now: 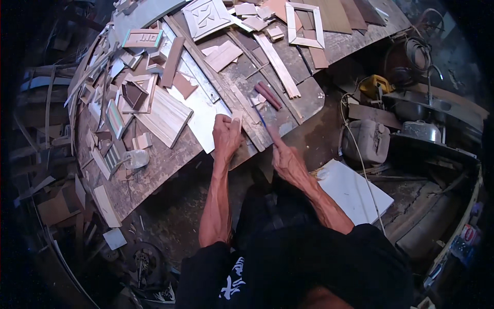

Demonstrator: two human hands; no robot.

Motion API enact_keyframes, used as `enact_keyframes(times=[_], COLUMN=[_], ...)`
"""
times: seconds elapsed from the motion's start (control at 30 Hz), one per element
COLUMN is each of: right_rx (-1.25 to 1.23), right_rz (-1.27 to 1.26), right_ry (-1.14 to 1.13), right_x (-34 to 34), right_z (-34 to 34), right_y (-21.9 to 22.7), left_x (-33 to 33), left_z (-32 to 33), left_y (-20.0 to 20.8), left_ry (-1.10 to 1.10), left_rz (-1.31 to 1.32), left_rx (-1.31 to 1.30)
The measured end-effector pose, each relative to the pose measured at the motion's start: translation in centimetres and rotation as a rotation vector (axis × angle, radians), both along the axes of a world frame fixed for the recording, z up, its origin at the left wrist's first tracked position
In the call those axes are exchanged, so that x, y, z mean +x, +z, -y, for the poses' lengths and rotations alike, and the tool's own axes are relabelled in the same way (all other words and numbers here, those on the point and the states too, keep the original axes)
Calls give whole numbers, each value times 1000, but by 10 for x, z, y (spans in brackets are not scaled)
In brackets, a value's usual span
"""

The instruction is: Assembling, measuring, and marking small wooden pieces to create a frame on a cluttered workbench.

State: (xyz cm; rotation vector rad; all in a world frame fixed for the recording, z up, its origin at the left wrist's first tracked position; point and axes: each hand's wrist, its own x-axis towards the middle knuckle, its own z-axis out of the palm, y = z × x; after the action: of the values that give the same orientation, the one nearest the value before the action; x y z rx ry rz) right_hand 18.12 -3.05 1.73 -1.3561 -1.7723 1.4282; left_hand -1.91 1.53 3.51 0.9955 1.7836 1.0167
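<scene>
At the near edge of the workbench (319,98), my left hand (226,136) is closed on a small thin piece of pale wood (237,115), pinched between thumb and fingers. To its right, my right hand (289,160) is closed around a slim tool with a narrow blue part (261,118) pointing away from me over the bench. The tool's kind cannot be made out, and the hand is slightly blurred. Just beyond it lie two dark red rods (268,96), side by side. Long wooden strips (246,116) run across the bench between and beyond my hands.
Wood offcuts, a carved square panel (207,18), a pale wooden frame (304,24) and a grooved board (163,116) crowd the bench. A clear cup (136,158) stands near its left edge. Right of the bench are a grey jerrycan (366,141), a metal sink (414,108) and a white panel (352,190).
</scene>
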Motion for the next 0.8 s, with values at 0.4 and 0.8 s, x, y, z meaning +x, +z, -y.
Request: enact_keyframes(times=[0.4, 0.8], right_rx=[6, 49], right_rz=[136, 346], right_ry=[81, 106], right_x=[-15, -14], right_z=[3, 3], right_y=[28, 47], left_x=[15, 24], left_z=[0, -1], left_y=[-27, -35], left_ry=[302, 304], left_rz=[-258, -342], left_rx=[118, 214])
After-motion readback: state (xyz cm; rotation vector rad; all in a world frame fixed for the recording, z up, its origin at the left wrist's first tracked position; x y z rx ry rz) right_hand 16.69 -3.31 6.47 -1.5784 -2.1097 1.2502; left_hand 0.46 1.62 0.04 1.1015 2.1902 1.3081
